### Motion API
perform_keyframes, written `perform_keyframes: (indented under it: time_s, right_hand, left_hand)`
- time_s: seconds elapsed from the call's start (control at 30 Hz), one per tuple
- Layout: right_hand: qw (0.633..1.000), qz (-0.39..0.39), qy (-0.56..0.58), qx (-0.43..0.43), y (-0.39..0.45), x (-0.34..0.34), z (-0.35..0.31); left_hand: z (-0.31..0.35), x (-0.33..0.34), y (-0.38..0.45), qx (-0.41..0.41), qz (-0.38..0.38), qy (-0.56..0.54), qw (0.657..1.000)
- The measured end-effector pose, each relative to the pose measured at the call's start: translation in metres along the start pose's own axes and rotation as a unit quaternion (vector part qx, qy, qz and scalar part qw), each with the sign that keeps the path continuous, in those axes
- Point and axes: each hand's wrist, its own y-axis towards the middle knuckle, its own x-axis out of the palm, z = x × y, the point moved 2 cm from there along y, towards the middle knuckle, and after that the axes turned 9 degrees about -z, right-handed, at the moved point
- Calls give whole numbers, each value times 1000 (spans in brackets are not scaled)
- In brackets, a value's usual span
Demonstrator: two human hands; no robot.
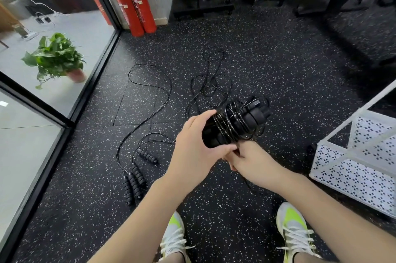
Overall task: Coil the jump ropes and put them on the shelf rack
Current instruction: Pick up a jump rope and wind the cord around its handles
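A black jump rope [235, 122] is wound in a tight bundle, its cord wrapped round its two foam handles. My left hand [194, 146] grips the lower end of this bundle. Just below the bundle, my right hand [249, 161] pinches the loose end of the cord. Two more black jump ropes [147, 100] lie uncoiled on the floor ahead, their handles [135, 179] grouped at lower left. The white perforated shelf rack [355, 179] stands at the right edge.
Two red fire extinguishers [135, 5] lean in the far corner beside a glass wall [32, 123]. Behind the glass sits a potted plant [57, 59]. Black gym equipment frames [214, 5] stand at the back. My two shoes [293, 230] are at the bottom on speckled rubber floor.
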Motion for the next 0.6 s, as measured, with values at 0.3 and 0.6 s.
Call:
perform_keyframes:
  time_s: [0.3, 0.6]
  right_hand:
    - [948, 136, 261, -122, 3, -48, 4]
    - [968, 182, -108, -131, 2, -59, 14]
  left_hand:
    - [-19, -21, 1, -53, -181, 33, 981]
    - [-50, -19, 19, -132, -54, 115, 983]
